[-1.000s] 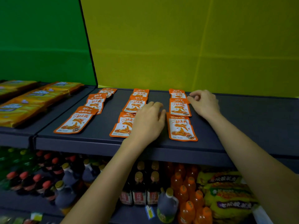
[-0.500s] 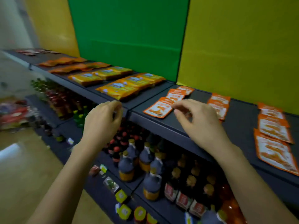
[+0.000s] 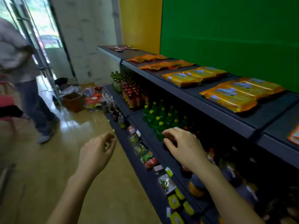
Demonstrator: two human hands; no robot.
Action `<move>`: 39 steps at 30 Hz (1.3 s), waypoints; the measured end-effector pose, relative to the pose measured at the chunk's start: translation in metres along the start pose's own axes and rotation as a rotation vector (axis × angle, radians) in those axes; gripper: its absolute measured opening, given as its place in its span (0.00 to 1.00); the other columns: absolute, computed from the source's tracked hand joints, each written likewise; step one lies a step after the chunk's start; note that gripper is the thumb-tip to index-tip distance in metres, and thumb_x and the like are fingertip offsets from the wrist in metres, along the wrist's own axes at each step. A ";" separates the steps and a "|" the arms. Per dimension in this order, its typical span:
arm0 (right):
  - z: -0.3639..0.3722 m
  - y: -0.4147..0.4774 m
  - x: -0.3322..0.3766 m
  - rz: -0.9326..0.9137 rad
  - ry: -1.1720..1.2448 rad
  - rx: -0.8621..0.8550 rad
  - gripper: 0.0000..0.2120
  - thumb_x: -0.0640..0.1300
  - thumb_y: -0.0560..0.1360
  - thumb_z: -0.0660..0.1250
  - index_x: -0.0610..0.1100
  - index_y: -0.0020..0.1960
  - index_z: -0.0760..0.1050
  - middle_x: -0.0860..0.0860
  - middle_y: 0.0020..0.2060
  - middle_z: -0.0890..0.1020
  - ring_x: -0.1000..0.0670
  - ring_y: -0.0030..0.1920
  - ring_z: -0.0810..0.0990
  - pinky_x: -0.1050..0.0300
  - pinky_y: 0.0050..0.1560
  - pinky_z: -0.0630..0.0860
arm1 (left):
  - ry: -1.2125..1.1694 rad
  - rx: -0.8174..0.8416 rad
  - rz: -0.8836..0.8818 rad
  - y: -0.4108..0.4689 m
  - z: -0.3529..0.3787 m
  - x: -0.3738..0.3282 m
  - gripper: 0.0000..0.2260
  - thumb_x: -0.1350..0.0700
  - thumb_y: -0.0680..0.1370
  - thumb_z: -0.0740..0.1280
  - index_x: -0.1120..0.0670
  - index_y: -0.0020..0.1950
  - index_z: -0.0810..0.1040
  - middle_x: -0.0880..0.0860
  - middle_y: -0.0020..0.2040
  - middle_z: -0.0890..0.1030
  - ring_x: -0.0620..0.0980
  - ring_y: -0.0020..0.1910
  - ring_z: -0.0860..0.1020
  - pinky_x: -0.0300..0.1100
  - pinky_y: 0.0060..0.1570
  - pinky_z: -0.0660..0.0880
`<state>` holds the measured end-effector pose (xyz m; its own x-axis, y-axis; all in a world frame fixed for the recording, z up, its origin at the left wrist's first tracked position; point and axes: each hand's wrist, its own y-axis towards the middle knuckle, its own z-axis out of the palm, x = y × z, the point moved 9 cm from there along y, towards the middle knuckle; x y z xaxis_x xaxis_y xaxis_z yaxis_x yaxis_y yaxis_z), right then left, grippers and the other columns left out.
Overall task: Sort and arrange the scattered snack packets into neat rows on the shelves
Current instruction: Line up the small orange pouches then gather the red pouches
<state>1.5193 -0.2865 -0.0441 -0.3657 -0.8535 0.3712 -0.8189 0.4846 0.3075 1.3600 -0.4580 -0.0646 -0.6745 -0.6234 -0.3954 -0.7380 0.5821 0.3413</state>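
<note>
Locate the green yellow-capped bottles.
In the head view, the green bottles stand mid-frame on the second shelf, just beyond the right hand, with red bottles farther along.

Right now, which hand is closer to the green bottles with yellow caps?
Right. The right hand is close in front of the green bottles with yellow caps; the left hand hangs farther left, over the wooden floor.

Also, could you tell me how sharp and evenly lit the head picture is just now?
Head view: motion blur smears the bystander at left and the bottles at lower right; daylight through the glass door blows out and glares on the floor; the wide lens bows the top shelf; the left hand and right hand are fairly sharp.
</note>
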 end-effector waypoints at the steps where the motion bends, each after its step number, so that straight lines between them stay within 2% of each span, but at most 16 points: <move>1: 0.012 0.014 0.009 -0.008 0.012 0.009 0.13 0.50 0.78 0.59 0.52 0.61 0.73 0.57 0.57 0.78 0.53 0.57 0.77 0.56 0.55 0.76 | 0.006 -0.005 -0.013 0.008 -0.003 0.017 0.13 0.49 0.78 0.61 0.51 0.59 0.77 0.50 0.49 0.82 0.51 0.47 0.80 0.46 0.43 0.77; 4: 0.044 0.062 0.036 -0.020 0.015 0.013 0.13 0.51 0.78 0.60 0.52 0.60 0.74 0.56 0.57 0.79 0.51 0.57 0.78 0.52 0.54 0.76 | 0.047 -0.039 -0.069 0.035 -0.016 0.070 0.13 0.48 0.79 0.60 0.51 0.59 0.77 0.49 0.49 0.82 0.51 0.47 0.79 0.42 0.40 0.74; 10: 0.087 0.143 0.058 0.011 0.024 0.021 0.12 0.50 0.77 0.61 0.51 0.60 0.75 0.55 0.57 0.79 0.49 0.57 0.78 0.53 0.54 0.76 | 0.102 -0.060 -0.125 0.084 -0.025 0.146 0.12 0.49 0.79 0.61 0.52 0.58 0.78 0.49 0.48 0.82 0.50 0.46 0.79 0.43 0.39 0.74; 19: 0.184 0.257 0.060 0.006 0.000 0.159 0.13 0.50 0.77 0.61 0.50 0.61 0.74 0.54 0.56 0.79 0.48 0.56 0.78 0.51 0.53 0.76 | 0.114 -0.017 -0.225 0.179 0.025 0.223 0.13 0.47 0.79 0.59 0.50 0.58 0.77 0.46 0.49 0.82 0.48 0.48 0.79 0.42 0.40 0.73; 22: 0.202 0.314 0.061 -0.012 0.008 0.159 0.13 0.50 0.78 0.60 0.50 0.61 0.74 0.54 0.57 0.79 0.49 0.57 0.77 0.51 0.53 0.76 | 0.146 -0.026 -0.204 0.233 0.032 0.239 0.13 0.47 0.79 0.59 0.50 0.59 0.76 0.47 0.50 0.81 0.47 0.48 0.79 0.40 0.38 0.72; 28: 0.220 0.434 0.080 -0.054 0.054 0.109 0.13 0.50 0.78 0.60 0.51 0.61 0.74 0.54 0.59 0.78 0.47 0.57 0.77 0.51 0.53 0.76 | 0.188 -0.104 -0.235 0.335 0.028 0.280 0.13 0.47 0.79 0.60 0.50 0.59 0.76 0.47 0.49 0.81 0.46 0.46 0.78 0.35 0.30 0.63; 34: 0.264 0.524 0.102 -0.088 0.053 0.126 0.13 0.50 0.77 0.61 0.51 0.61 0.74 0.54 0.58 0.78 0.49 0.56 0.77 0.56 0.49 0.73 | 0.192 -0.116 -0.306 0.396 0.041 0.339 0.13 0.48 0.79 0.60 0.51 0.58 0.77 0.47 0.47 0.82 0.44 0.42 0.76 0.31 0.29 0.61; 36: 0.282 0.554 0.109 -0.091 0.049 0.130 0.13 0.50 0.77 0.61 0.51 0.61 0.74 0.54 0.57 0.79 0.49 0.55 0.77 0.56 0.49 0.74 | 0.199 -0.103 -0.319 0.418 0.049 0.364 0.13 0.48 0.78 0.60 0.51 0.57 0.77 0.47 0.47 0.82 0.44 0.41 0.76 0.32 0.28 0.61; 39: 0.311 0.595 0.120 -0.084 0.037 0.119 0.13 0.50 0.78 0.61 0.51 0.61 0.74 0.54 0.57 0.78 0.49 0.56 0.77 0.55 0.50 0.74 | 0.209 -0.086 -0.312 0.459 0.060 0.405 0.13 0.48 0.78 0.61 0.52 0.57 0.78 0.48 0.47 0.82 0.47 0.44 0.79 0.38 0.32 0.66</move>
<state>0.8507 -0.1599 -0.0893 -0.2793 -0.8813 0.3812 -0.8934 0.3840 0.2331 0.7491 -0.4116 -0.1196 -0.4000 -0.8618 -0.3119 -0.9010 0.3073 0.3063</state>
